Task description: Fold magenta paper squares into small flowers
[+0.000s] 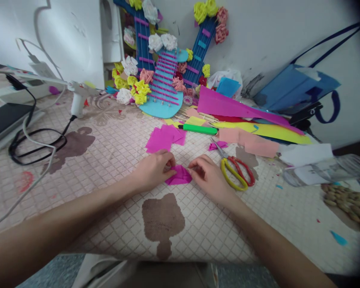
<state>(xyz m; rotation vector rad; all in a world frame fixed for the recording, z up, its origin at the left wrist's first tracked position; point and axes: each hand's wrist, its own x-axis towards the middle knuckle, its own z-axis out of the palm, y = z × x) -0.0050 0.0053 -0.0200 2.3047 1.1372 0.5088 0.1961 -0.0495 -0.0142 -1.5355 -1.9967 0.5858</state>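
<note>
A small folded piece of magenta paper (pixel 179 177) lies low over the table between my two hands. My left hand (pixel 156 168) pinches its left edge between thumb and fingers. On the other side, the fingertips of my right hand (pixel 206 173) are closed on its right edge. Just beyond my left hand rests a stack of magenta paper squares (pixel 162 138). Scissors (pixel 235 170) with red and yellow handles lie right of my right hand, their tips near another folded magenta piece (pixel 217 145).
A green marker (pixel 199 129) and peach paper pieces (pixel 255 143) lie farther back. Paper-flower-covered cardboard guitars (pixel 165 84) lean against the wall. At left stand a white glue gun (pixel 78 98) and black cable (pixel 37 156); at right, a clear plastic bottle (pixel 327 170) and peanuts (pixel 348 204).
</note>
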